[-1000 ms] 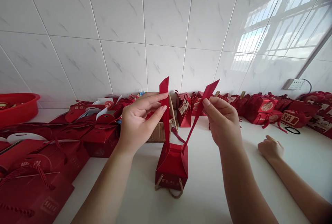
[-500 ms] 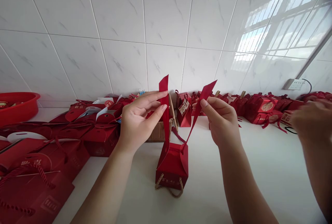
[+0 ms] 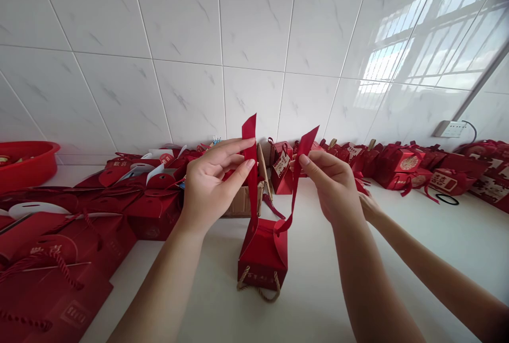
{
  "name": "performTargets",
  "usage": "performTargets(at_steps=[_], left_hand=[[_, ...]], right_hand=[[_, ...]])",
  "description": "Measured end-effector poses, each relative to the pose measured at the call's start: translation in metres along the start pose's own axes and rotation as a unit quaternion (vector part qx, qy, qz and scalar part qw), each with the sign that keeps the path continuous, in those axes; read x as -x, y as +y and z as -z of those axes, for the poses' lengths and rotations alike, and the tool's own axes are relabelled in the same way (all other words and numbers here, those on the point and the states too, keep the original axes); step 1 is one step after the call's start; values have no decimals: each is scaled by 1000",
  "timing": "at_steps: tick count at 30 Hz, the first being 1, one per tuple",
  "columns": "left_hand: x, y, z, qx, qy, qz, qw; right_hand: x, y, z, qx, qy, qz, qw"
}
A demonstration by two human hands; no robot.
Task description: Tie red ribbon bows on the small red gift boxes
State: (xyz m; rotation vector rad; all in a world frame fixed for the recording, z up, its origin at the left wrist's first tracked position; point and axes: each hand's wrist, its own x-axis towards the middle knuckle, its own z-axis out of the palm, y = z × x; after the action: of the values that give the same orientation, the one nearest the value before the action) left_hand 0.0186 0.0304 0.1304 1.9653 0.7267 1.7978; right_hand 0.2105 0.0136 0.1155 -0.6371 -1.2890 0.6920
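So over on the left, a red basin (image 3: 29,165) is sitting by the tiled wall (image 3: 186,25), and a bunch of red boxes (image 3: 155,221) is crowding the surface (image 3: 326,300) from there towards the near left. Next along, the left hand (image 3: 212,186) is hovering with its fingers (image 3: 238,176) holding one end of a red ribbon (image 3: 251,192), thumb and index tips a little apart along the strip, and the cut end is poking up past them. A cardboard box (image 3: 242,206) is partly showing behind that hand. In the middle, a small red box (image 3: 264,242) is standing on the surface, below and between the hands, clear of all the fingers; the ribbon is running up from both sides of its top, and a tan cord (image 3: 270,298) is looping off its near side. The right hand (image 3: 336,184) is pinching the other ribbon end, thumb pressed against fingers, and that strand is bowing a bit. Behind that wrist, a co-worker's hand (image 3: 369,207) is showing, half hidden, so I can't tell its grip. Farther right, gift boxes (image 3: 401,161) are lining the wall.
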Motion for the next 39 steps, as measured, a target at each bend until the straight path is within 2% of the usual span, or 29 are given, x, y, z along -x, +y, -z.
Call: performTargets(at_steps=[23, 32, 39], left_hand=[[0, -8, 1, -14, 26, -5, 1000], [0, -7, 0, -17, 22, -2, 1000], [4, -6, -6, 0, 18, -33, 999]], right_hand=[[1, 0, 0, 39, 18, 1, 999], [2, -3, -1, 11, 35, 30, 999], [4, -2, -5, -22, 28, 8, 999]])
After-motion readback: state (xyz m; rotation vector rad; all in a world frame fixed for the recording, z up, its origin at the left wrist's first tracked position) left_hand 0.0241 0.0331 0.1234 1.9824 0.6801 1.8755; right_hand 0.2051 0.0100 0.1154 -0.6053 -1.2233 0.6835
